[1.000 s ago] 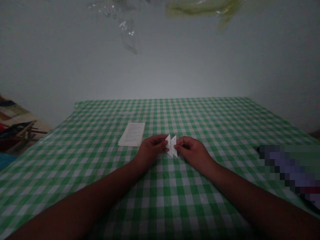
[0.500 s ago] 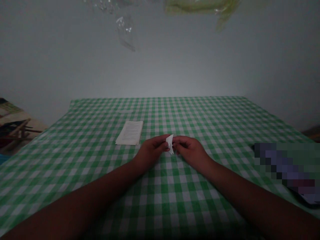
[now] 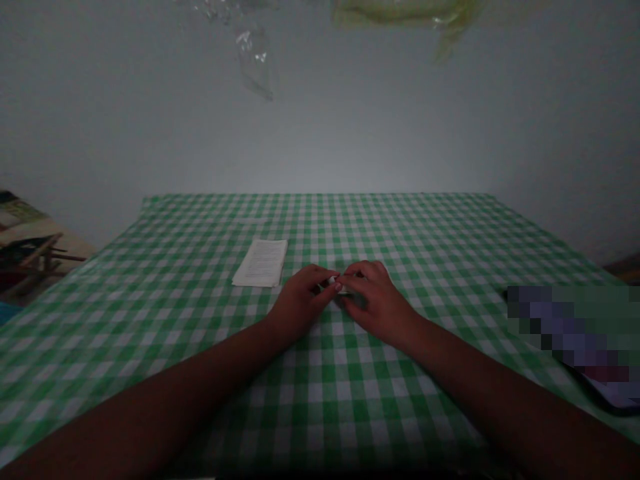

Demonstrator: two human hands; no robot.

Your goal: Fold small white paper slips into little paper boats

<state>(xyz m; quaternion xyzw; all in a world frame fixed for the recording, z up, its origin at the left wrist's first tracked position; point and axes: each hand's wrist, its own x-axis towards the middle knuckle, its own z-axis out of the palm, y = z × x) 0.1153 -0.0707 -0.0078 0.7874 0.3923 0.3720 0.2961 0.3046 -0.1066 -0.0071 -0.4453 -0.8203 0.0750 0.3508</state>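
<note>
Near the middle of the green-and-white gingham-covered desk (image 3: 400,240), the person's 2 bare arms are reaching in from the bottom of the view and the hands are meeting at the fingertips. The left grip (image 3: 300,303) and the right grip (image 3: 377,303) are both closed narrowly, pinching a small folded paper (image 3: 332,281) between them from opposite sides. Most of the paper is hidden behind the fingers, with only thin white edges showing, so its exact shape is too hidden to tell. A stack of printed paper sheets (image 3: 260,263) is lying flat on the desk, just beside the left grip and farther from the person. Well apart from the hands on the right, a pixelated patch (image 3: 570,327) is covering an object near the desk's edge. Past the far edge, a pale wall (image 3: 320,120) is rising, with clear plastic film (image 3: 255,60) and a yellow-green sheet (image 3: 405,10) showing at the top of the view, while a dim wooden rack (image 3: 35,253) is standing off to the left.
</note>
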